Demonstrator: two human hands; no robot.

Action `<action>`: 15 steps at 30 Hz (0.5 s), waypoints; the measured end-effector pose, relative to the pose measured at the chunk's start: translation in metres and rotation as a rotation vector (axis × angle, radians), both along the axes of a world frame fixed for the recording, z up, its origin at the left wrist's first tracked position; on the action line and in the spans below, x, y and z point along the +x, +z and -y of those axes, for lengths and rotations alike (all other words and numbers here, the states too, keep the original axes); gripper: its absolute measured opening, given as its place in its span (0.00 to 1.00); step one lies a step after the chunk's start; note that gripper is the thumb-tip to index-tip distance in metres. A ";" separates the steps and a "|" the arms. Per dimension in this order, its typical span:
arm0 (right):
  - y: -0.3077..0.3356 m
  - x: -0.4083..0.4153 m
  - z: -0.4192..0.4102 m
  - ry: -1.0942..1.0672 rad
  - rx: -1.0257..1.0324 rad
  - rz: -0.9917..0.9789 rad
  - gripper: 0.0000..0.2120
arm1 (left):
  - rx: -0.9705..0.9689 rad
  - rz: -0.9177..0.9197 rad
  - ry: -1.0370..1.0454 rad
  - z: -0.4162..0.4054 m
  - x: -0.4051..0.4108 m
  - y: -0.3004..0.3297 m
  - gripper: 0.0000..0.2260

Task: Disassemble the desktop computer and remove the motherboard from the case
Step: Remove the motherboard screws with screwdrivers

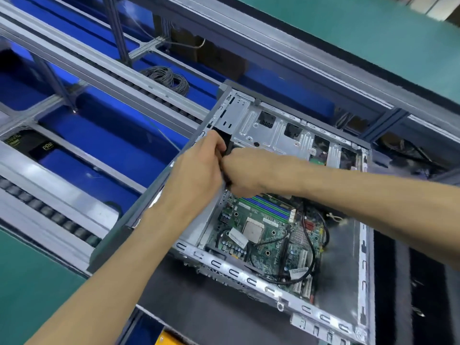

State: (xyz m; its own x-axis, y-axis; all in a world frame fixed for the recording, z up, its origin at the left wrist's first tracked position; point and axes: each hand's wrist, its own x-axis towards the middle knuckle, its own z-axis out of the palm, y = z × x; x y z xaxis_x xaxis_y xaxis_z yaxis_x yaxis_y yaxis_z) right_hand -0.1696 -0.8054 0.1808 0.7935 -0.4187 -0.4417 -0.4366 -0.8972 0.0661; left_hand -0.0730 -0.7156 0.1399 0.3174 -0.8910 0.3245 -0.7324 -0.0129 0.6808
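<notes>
The open grey metal computer case (363, 282) lies on its side on a dark mat. Inside it sits the green motherboard (271, 235), with a bare silver processor (252, 230), blue and green memory slots (266, 207) and black cables (311, 247) looped over it. My left hand (199, 168) and my right hand (245, 173) meet at the case's far left wall, beside the drive cage (261, 128). Both close on a black part (225, 165) between them; most of that part is hidden by my fingers.
A conveyor with grey rails and black rollers (49, 215) runs along the left over blue trays (104, 135). A coil of grey wire (166, 77) lies beyond the case. Green flooring (32, 282) borders the line. A yellow object (169, 339) shows at the bottom edge.
</notes>
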 end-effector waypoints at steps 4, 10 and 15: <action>-0.001 0.000 0.007 -0.205 0.051 0.007 0.12 | -0.050 0.022 0.020 -0.005 0.000 0.005 0.12; 0.011 -0.012 0.035 -0.582 0.377 -0.167 0.19 | 0.049 0.201 -0.029 -0.006 0.000 0.002 0.09; 0.015 0.004 0.031 -0.524 0.317 -0.280 0.17 | 0.072 0.304 -0.055 -0.004 0.000 0.000 0.08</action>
State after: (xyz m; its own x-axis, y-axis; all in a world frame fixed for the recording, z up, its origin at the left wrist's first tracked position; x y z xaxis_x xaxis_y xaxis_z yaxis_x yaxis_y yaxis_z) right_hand -0.1655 -0.8366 0.1961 0.3580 -0.5333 -0.7665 -0.8246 -0.5657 0.0085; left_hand -0.0728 -0.7114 0.1396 0.1664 -0.9281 0.3332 -0.9033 -0.0079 0.4290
